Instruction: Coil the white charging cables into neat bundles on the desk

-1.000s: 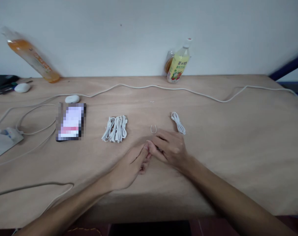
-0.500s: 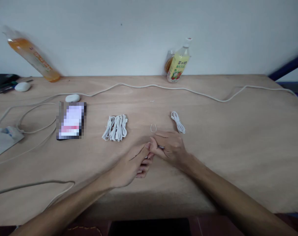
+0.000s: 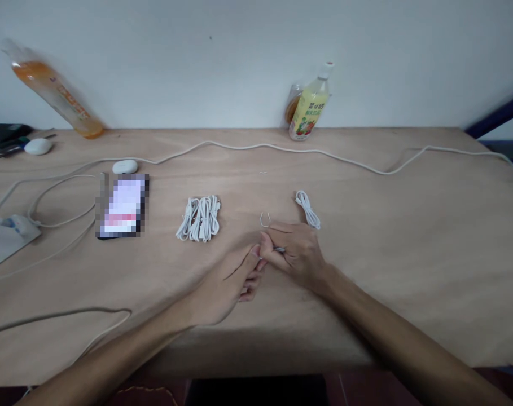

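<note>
My left hand [image 3: 228,283] and my right hand [image 3: 298,254] meet over the near middle of the table, thumbs close together. Both are closed. A small grey-white piece [image 3: 279,249] shows between my right thumb and fingers; the rest of it is covered, so its kind is unclear. A pale speck shows at my left fingertips, too small to name. Just beyond my right fingers is a thin white U-shaped wire [image 3: 265,221]. To the right lies a coiled white cable [image 3: 308,209]; a row of several coiled white cables [image 3: 200,219] lies to the left.
A long white cord [image 3: 239,148] crosses the table's back. At left are a phone [image 3: 124,206], a white case [image 3: 125,167], a plastic bag [image 3: 11,237] and loose cords. An orange drink bottle [image 3: 57,98] and a yellow drink bottle [image 3: 310,110] stand by the wall.
My hands stay together in nearly the same place, with my fingers shifted slightly. The grey-white piece in my right hand shows a little more. The cables on the table stay put.
</note>
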`<state>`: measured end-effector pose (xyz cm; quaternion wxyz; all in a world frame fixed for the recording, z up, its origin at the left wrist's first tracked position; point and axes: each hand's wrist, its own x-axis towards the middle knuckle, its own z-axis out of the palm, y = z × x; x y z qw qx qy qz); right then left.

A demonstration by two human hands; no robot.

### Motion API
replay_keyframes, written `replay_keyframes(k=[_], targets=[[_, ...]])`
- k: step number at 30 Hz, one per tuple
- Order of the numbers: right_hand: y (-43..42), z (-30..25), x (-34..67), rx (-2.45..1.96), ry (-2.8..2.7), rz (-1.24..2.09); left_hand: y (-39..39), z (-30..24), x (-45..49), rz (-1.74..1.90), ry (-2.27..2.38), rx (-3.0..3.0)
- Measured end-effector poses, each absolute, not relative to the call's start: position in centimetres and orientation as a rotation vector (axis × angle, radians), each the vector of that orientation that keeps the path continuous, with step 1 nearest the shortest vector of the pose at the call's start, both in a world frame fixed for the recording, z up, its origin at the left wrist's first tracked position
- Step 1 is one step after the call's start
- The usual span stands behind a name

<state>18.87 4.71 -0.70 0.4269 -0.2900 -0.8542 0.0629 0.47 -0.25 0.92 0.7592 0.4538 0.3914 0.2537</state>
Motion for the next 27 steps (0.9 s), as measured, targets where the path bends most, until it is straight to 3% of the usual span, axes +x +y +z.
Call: replay_keyframes(k=[20, 27], targets=[[4.69, -1.37, 18.46, -0.766, -2.104, 0.159, -0.14, 0.24, 0.47, 0.584, 0.842, 0.980], [4.45, -1.13, 18.80, -1.055, -1.825, 0.471, 0.30, 0.25, 0.43, 0.665, 0.889, 0.923]])
